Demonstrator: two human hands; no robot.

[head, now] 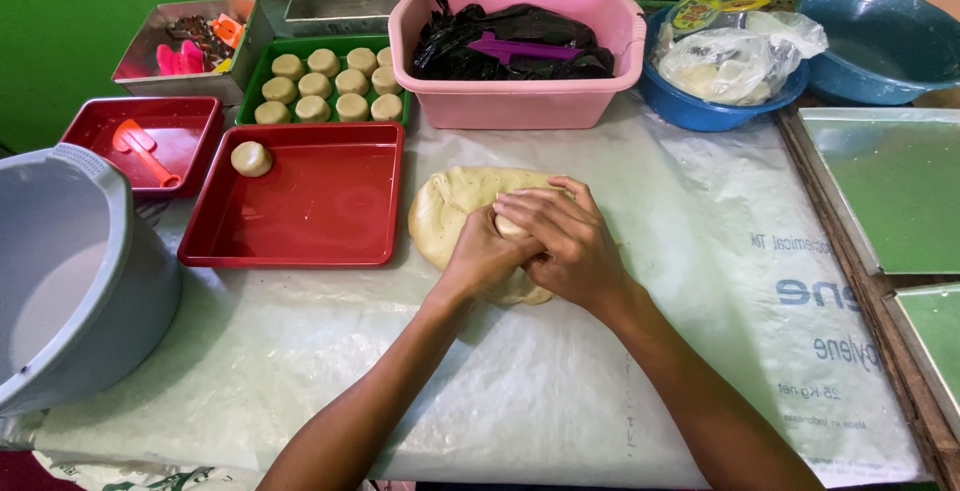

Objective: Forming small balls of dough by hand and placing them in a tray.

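Two bare hands work a piece of pale dough above a larger flattened dough mass.

The left hand [487, 251] and right hand [565, 241] press together, fingers curled closed around a small pale dough lump [510, 226], over the wide beige dough slab [450, 206] lying on the white plastic sheet [560, 381]. Just left sits a large red rectangular plastic tray [320, 221] holding one round dough ball [251, 159]; behind it, a green tray [262, 69] of dough rounds.

Table [560, 391] covered with clear plastic sheet, dough slab [455, 213], large red tray [310, 206], small red tray [150, 141], green tray [262, 69] of dough rounds, pink tub [520, 101], grey bucket [75, 271], blue bowl [700, 111], metal box [345, 9]
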